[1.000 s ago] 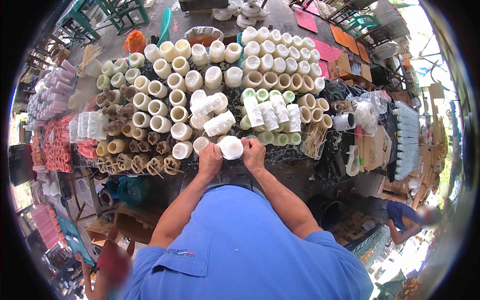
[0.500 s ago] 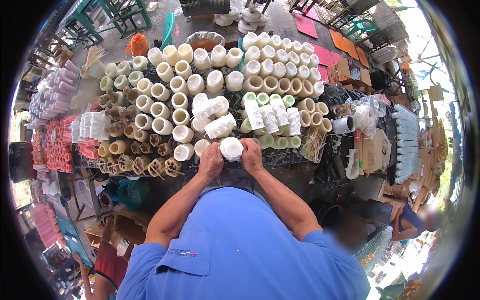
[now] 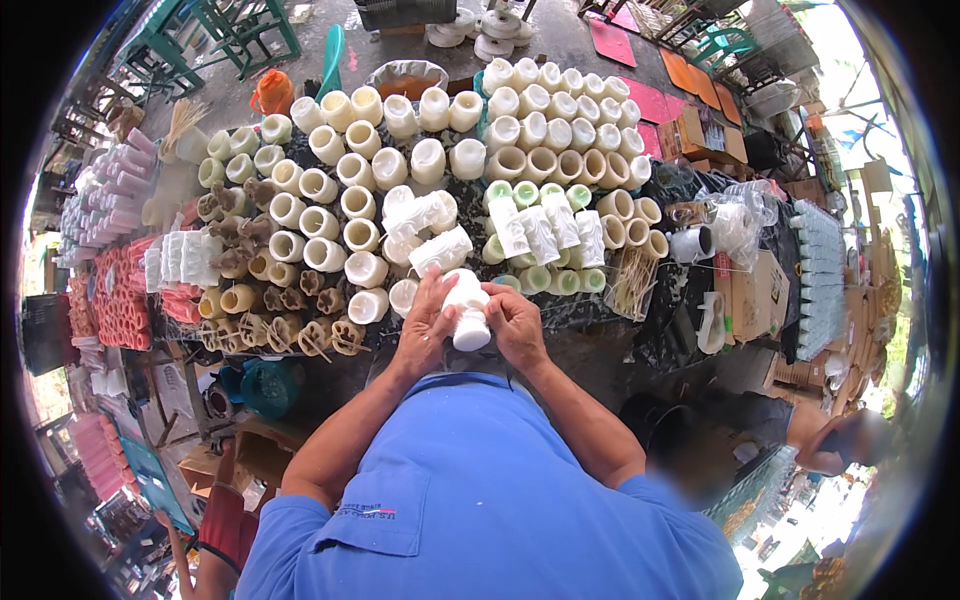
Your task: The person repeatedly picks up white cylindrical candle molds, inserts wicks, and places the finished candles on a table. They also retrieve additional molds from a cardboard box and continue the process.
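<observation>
Both of my hands hold a white wax candle (image 3: 470, 328) at the table's near edge. It is tilted, with its narrower round end towards me. My left hand (image 3: 424, 328) is closed along its left side, and my right hand (image 3: 518, 326) grips its right side with bent fingers. Just beyond my hands, white candles with raised patterns (image 3: 440, 250) lie on top of upright cream wax cylinders. To the right, more patterned white candles (image 3: 563, 222) lie across pale green cylinders (image 3: 537, 278).
Rows of hollow cream cylinders (image 3: 322, 254) cover the dark table. Brown flower-shaped pieces (image 3: 282, 330) stand at its near left, with pink pieces (image 3: 120, 300) farther left. A bundle of thin sticks (image 3: 632, 282), clear plastic bags (image 3: 738, 225) and cardboard (image 3: 765, 290) lie right. Other people are at both sides.
The candle has tipped, so its side shows where one round end faced up. My left hand has moved up along its side, and my right hand has shifted slightly towards me.
</observation>
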`<action>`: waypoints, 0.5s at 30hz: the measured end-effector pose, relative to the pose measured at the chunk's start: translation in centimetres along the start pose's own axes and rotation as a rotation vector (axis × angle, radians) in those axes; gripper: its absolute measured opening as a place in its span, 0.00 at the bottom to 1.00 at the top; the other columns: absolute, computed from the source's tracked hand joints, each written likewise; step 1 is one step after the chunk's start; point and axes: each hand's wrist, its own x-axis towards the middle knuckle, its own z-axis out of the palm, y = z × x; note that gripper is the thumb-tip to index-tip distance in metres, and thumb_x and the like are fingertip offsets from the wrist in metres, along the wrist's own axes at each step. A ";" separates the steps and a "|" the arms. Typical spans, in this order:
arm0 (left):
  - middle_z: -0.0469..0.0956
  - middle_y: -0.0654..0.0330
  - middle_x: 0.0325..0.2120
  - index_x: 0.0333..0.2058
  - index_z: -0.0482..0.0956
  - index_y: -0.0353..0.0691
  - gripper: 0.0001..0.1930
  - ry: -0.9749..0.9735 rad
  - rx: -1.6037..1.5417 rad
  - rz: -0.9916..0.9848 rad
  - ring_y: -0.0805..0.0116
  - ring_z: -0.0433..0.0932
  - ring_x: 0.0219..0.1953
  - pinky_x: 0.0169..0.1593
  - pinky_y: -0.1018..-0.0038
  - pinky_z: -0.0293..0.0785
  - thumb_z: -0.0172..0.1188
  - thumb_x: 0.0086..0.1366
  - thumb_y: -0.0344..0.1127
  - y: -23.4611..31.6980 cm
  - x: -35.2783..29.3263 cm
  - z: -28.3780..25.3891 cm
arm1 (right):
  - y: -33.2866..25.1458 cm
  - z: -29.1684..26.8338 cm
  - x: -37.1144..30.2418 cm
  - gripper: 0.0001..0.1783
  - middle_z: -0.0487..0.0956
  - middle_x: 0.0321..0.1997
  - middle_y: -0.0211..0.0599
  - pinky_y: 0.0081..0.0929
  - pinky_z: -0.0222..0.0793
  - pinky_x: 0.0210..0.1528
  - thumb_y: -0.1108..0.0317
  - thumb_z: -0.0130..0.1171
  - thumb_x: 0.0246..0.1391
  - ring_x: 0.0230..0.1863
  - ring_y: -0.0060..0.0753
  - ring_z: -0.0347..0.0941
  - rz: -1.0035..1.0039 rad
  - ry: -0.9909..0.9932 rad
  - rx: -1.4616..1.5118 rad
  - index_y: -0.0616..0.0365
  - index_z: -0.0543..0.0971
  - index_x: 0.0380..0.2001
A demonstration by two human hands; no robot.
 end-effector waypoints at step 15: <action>0.78 0.43 0.60 0.58 0.83 0.33 0.22 0.128 -0.026 0.203 0.55 0.73 0.66 0.67 0.61 0.69 0.54 0.81 0.47 11.1 1.8 0.6 | -8.3 2.6 -0.9 0.31 0.67 0.77 0.52 0.37 0.59 0.76 0.54 0.56 0.75 0.75 0.39 0.64 -0.313 0.044 0.481 0.63 0.70 0.71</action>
